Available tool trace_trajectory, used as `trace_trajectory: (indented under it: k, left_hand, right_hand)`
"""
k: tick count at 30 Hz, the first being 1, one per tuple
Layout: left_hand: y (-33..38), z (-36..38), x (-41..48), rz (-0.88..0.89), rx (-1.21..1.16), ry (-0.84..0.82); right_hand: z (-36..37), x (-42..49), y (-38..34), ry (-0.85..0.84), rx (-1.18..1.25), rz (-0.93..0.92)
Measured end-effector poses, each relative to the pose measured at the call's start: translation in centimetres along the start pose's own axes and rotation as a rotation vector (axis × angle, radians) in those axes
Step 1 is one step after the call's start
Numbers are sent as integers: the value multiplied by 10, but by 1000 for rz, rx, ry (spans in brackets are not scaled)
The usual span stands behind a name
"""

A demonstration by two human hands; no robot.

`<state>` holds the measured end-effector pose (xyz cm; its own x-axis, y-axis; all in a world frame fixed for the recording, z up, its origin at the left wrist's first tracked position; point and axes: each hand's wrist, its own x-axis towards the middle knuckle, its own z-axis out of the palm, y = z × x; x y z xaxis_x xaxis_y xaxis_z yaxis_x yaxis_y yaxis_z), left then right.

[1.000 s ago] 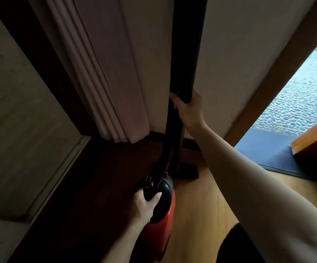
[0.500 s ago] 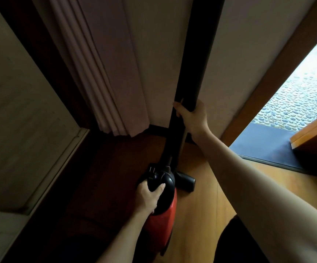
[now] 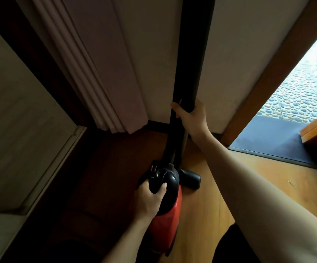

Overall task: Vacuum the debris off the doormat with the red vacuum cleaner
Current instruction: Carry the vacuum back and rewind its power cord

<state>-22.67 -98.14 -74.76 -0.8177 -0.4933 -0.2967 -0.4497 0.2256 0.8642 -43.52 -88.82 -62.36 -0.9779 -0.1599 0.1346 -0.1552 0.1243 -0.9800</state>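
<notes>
- My left hand (image 3: 151,198) grips the vacuum (image 3: 165,223) by its black top, probably to carry the body.
- My right hand (image 3: 191,116) grips the tube (image 3: 193,54), likely for steering.
- The doormat (image 3: 267,143) lies well apart, at the doorway.

a home entryway: wood floor (image 3: 267,188), pleated curtain (image 3: 104,76) against a plain wall (image 3: 239,54), wooden door frame (image 3: 279,67), a dark doormat (image 3: 267,141) at the threshold, pebble paving (image 3: 304,93) outside.

Red vacuum cleaner (image 3: 166,223); dark grey doormat (image 3: 271,137).
</notes>
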Motion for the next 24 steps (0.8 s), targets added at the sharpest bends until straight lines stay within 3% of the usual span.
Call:
trace_trajectory:
  k: [10, 24]
  left_hand:
    - [-4, 3, 1, 115, -1, 8]
    - [5, 4, -2, 0, -55, -54]
  right_hand:
    - [8, 5, 14, 33, 46, -28]
    - [6, 20, 10, 38, 79, -13]
